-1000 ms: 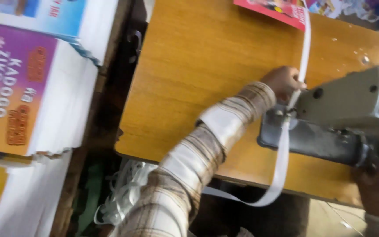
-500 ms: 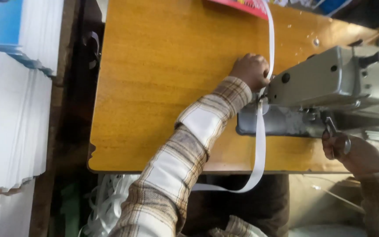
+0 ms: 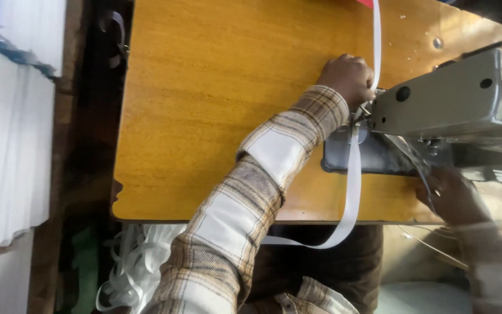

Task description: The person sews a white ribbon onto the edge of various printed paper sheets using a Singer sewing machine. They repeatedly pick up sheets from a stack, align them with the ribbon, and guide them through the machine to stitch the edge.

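The left hand (image 3: 350,75) lies on the wooden bench (image 3: 216,104) at upper centre, its grip closed on the white strap (image 3: 354,186) just beside the needle end of the grey sewing machine (image 3: 454,104). The strap runs from the top edge down past the hand and loops below the bench edge. The right hand (image 3: 451,195), at right under the machine arm, is blurred; I cannot tell its grip. White stacks (image 3: 7,145) stand at far left.

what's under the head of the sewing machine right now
White tape runs under the sewing machine head, guided by the left hand. The right hand sits below it. The needle and stitching point are hidden.
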